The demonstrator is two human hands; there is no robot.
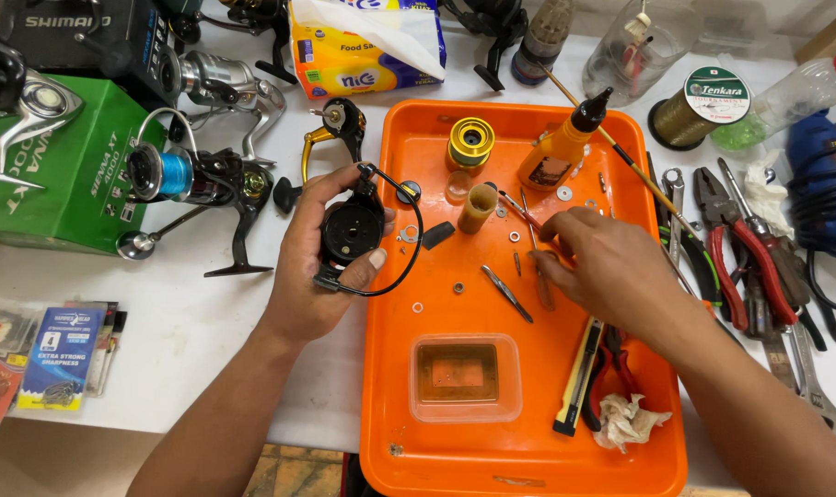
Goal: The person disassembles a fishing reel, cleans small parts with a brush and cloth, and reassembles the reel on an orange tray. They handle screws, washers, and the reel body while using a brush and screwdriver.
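My left hand [315, 258] grips a black fishing-reel rotor [352, 230] with its thin wire bail arm looping out over the left edge of the orange tray [390, 387]. My right hand [602, 267] reaches down into the tray's middle, fingertips on a thin screwdriver-like tool [538, 267] among several small washers and screws. Tweezers [506, 293] lie just left of that hand. A gold spool [471, 142], an orange oil bottle [558, 152] and a tan cylinder [479, 207] stand at the tray's far end.
A clear square dish [464, 377], a yellow-black knife [576, 377], red pliers and crumpled tissue sit at the tray's near end. Red pliers and wrenches [759, 267] lie at the right. Fishing reels [206, 179], a green box [59, 166] and hook packets [59, 354] fill the left.
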